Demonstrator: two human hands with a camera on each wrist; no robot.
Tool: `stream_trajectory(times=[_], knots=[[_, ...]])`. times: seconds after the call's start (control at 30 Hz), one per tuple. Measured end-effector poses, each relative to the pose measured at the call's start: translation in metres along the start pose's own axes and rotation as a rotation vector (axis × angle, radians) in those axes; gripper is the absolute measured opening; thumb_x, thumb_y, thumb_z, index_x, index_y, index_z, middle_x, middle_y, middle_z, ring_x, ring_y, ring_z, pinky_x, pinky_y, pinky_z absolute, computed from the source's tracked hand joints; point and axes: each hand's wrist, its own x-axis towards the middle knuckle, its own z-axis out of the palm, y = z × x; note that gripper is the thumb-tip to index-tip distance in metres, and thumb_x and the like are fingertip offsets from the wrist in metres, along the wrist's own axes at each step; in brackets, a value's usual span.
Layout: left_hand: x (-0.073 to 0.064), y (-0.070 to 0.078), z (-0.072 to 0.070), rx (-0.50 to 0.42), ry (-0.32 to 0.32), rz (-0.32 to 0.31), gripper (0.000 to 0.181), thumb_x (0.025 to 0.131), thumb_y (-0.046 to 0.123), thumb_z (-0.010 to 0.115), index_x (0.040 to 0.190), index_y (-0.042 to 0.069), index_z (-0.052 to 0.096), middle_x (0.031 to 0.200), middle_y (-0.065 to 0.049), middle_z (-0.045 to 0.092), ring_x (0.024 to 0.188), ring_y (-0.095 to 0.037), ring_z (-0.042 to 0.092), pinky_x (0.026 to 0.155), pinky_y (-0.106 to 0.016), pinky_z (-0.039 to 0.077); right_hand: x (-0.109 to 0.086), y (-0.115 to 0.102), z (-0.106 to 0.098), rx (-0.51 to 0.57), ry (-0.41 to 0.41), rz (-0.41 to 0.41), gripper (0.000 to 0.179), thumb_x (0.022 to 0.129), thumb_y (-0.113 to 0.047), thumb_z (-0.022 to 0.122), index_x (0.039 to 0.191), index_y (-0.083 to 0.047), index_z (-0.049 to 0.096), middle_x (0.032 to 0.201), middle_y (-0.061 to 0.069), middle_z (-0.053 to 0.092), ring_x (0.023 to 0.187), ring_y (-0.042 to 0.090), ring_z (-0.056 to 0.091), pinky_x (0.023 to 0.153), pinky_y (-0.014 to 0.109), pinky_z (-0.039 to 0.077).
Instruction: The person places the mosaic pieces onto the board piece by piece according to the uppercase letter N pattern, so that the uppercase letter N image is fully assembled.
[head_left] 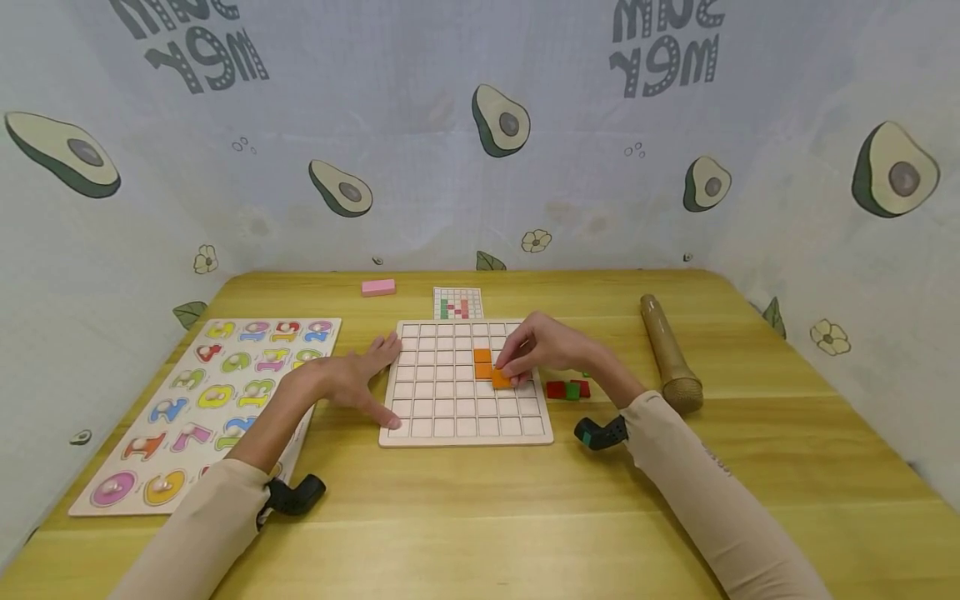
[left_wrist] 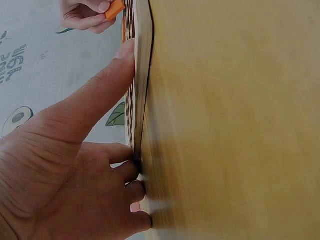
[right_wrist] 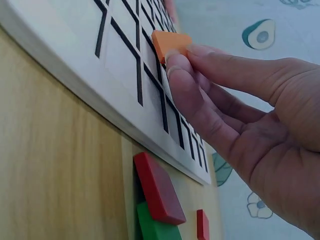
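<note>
A pale wooden grid board (head_left: 446, 406) lies on the table, with two orange square tiles (head_left: 482, 363) set in its cells right of centre. Between thumb and fingertips my right hand (head_left: 542, 344) pinches another orange tile (right_wrist: 170, 44), tilted just over the board beside those two. My left hand (head_left: 351, 377) rests at the board's left edge, thumb on the near corner and fingers spread along the far part of that edge. Red tiles (right_wrist: 159, 189) and a green tile (right_wrist: 156, 226) lie loose on the table off the board's right edge, below my right hand.
A small pattern card (head_left: 457, 303) lies behind the board, and a pink block (head_left: 378, 287) sits at the back left. A number puzzle board (head_left: 202, 417) is under and left of my left forearm. To the right lies a brown microphone (head_left: 670, 354).
</note>
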Motion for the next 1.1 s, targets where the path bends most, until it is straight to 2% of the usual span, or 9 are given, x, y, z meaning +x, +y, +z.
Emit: stream_trajectory(times=[0.13,0.4,0.6,0.93,1.1], knots=[[0.000,0.001,0.000,0.003,0.000,-0.006,0.131,0.088,0.055,0.087,0.174,0.010,0.000,0.180,-0.013,-0.015,0.162,-0.054,-0.006,0.125,-0.076,0.008,0.001,-0.004,0.005,-0.001,0.008,0.005,0.008,0.097,0.003,0.078,0.102,0.007,0.082,0.089,0.014,0.080,0.071,0.026,0.074,0.070,0.034,0.065],[0.002,0.002,0.000,0.003,-0.003,-0.004,0.131,0.088,0.054,0.088,0.174,0.009,0.000,0.180,-0.012,-0.015,0.164,-0.048,-0.008,0.126,-0.074,0.007,0.003,-0.004,0.012,-0.002,0.028,0.035,0.007,0.096,0.001,0.080,0.101,0.004,0.083,0.088,0.012,0.080,0.069,0.024,0.074,0.068,0.034,0.065],[0.002,0.003,0.000,0.014,-0.002,-0.010,0.131,0.088,0.056,0.087,0.174,0.010,0.000,0.180,-0.012,-0.015,0.162,-0.055,-0.005,0.125,-0.076,0.008,0.005,-0.002,0.014,-0.018,0.025,0.008,0.006,0.096,0.000,0.080,0.099,0.002,0.084,0.085,0.010,0.079,0.067,0.023,0.071,0.065,0.030,0.063],[-0.002,0.003,0.000,0.009,0.003,-0.011,0.131,0.088,0.057,0.087,0.175,0.010,0.001,0.180,-0.014,-0.014,0.159,-0.060,-0.002,0.123,-0.078,0.010,0.009,-0.005,0.019,-0.086,0.030,-0.038,0.005,0.095,-0.003,0.082,0.095,0.001,0.084,0.082,0.008,0.078,0.064,0.023,0.067,0.063,0.030,0.060],[0.000,0.001,0.001,0.004,0.004,-0.012,0.131,0.087,0.056,0.087,0.175,0.010,0.000,0.180,-0.013,-0.014,0.163,-0.052,-0.005,0.124,-0.076,0.009,0.011,-0.004,0.022,-0.133,0.031,-0.038,0.006,0.095,-0.004,0.083,0.091,0.000,0.084,0.080,0.007,0.078,0.062,0.019,0.065,0.061,0.028,0.057]])
